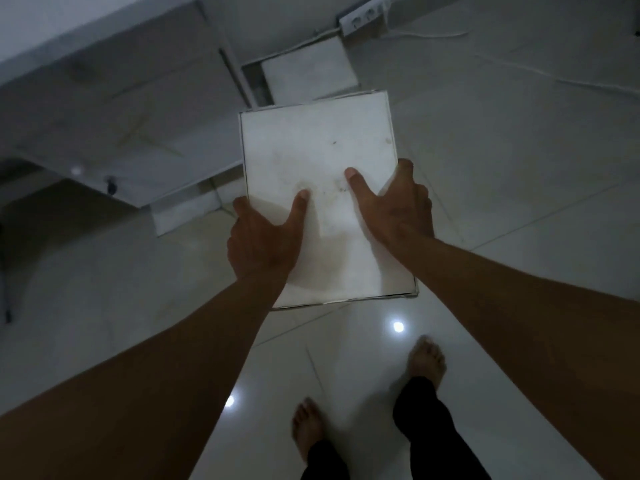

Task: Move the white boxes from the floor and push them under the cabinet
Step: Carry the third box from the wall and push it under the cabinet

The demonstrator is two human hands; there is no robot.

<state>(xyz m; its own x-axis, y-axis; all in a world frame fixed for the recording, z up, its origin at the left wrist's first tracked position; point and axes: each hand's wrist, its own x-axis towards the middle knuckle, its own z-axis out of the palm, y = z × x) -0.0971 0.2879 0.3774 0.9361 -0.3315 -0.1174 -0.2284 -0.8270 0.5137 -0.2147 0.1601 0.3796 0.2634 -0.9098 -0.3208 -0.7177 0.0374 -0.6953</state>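
A flat white box (318, 150) is held up off the floor in the middle of the view, its lid slightly stained. My left hand (263, 240) grips its left edge with the thumb on top. My right hand (394, 206) grips its right edge, thumb also lying on the lid. A second white box (308, 74) lies on the floor beyond it, partly under the end of the white cabinet (114, 98) at the upper left. Another white box (183, 213) sticks out from under the cabinet's near edge.
Glossy white floor tiles (519, 168) stretch to the right. A white power strip (363, 15) with cables lies at the top right. My bare feet (426, 362) stand below the held box. A dark gap lies at the far left.
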